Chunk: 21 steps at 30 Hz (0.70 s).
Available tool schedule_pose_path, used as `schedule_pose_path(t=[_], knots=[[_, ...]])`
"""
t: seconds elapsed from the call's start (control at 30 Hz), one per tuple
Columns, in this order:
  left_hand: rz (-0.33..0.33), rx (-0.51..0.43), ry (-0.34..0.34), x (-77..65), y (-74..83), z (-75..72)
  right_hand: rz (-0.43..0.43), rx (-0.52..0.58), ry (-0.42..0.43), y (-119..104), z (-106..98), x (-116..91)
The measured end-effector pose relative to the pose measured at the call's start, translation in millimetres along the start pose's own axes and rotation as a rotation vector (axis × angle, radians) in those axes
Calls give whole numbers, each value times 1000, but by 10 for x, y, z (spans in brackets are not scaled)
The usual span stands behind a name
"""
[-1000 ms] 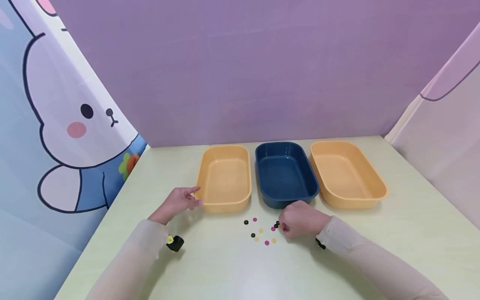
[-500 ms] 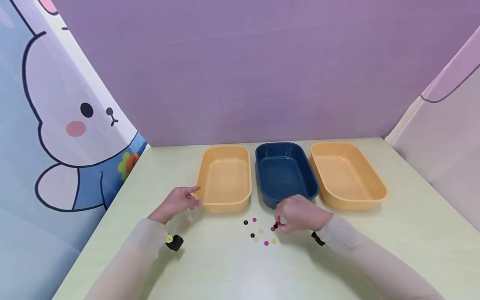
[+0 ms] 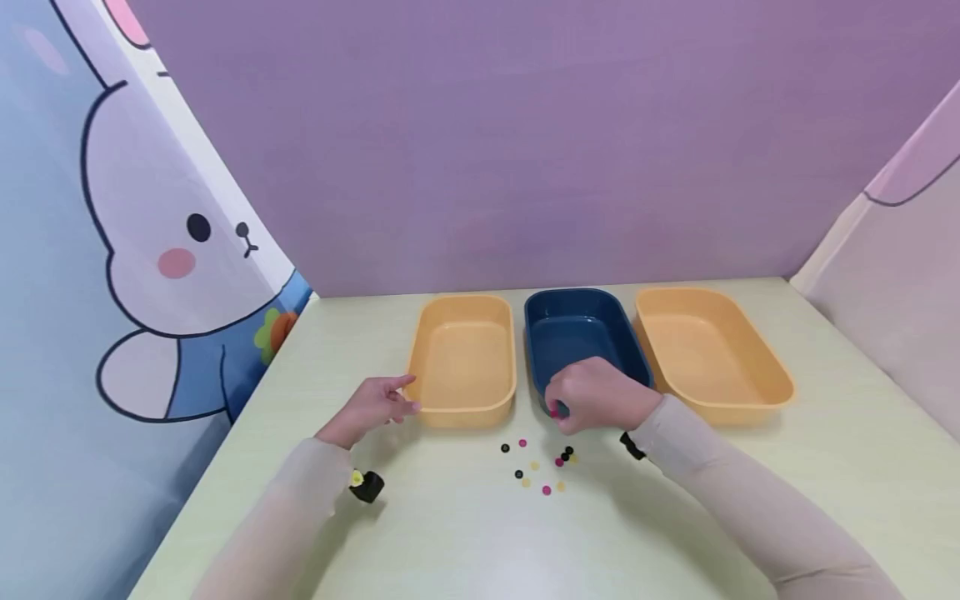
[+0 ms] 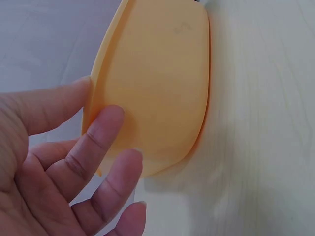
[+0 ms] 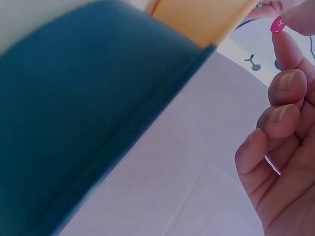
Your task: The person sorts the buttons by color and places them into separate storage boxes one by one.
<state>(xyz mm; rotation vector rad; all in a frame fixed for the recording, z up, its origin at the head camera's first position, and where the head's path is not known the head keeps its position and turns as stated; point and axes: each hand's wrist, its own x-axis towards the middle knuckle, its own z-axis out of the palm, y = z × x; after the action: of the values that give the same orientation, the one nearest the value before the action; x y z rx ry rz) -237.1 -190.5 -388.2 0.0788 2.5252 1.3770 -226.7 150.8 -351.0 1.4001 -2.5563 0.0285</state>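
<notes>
Hanging at the far left, a pale blue cloth (image 3: 45, 275) carries a rabbit print (image 3: 161, 217) with a pink cheek and blue clothing. Next comes the person's left sleeve (image 3: 277, 508), a small black block (image 3: 367, 487) with a yellow spot showing at its cuff. The left hand (image 3: 371, 407) has its fingers loosely spread; in the left wrist view the upper fingertip touches the rim, while the others lie slightly bent in front of the outer wall. This is the left yellow tray (image 3: 465, 358), upright on the pale surface (image 3: 442, 533).

Right of that hand, in front of the trays, lie scattered small discs: black discs (image 3: 505, 448), pink discs (image 3: 547, 490) and yellow discs (image 3: 561, 487). Some sit apart, with a tight cluster of mixed colours at the right end.

Behind the cluster stands the blue tray (image 3: 577, 337). Over its near edge is the right hand (image 3: 600, 396), pinching a pink disc (image 5: 278, 24) with a white mark on its face between thumb and forefinger; the other fingers are curled. Close beside the blue tray, the right yellow tray (image 3: 712, 354) stands at a slant. A purple backdrop (image 3: 525, 142) rises behind all three, meeting a pale cloth (image 3: 900, 292) at the far right.
</notes>
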Motion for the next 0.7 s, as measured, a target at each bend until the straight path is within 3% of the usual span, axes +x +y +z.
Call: schedule_pose_path(t=[0.13, 0.53, 0.7], knots=[[-12, -21, 6, 12, 1, 52, 24, 5, -27, 63, -42, 84], [-19, -41, 29, -54, 15, -44, 92, 46, -92, 127, -131, 598], [-21, -65, 28, -50, -3, -17, 27, 12, -25, 152, -89, 754]])
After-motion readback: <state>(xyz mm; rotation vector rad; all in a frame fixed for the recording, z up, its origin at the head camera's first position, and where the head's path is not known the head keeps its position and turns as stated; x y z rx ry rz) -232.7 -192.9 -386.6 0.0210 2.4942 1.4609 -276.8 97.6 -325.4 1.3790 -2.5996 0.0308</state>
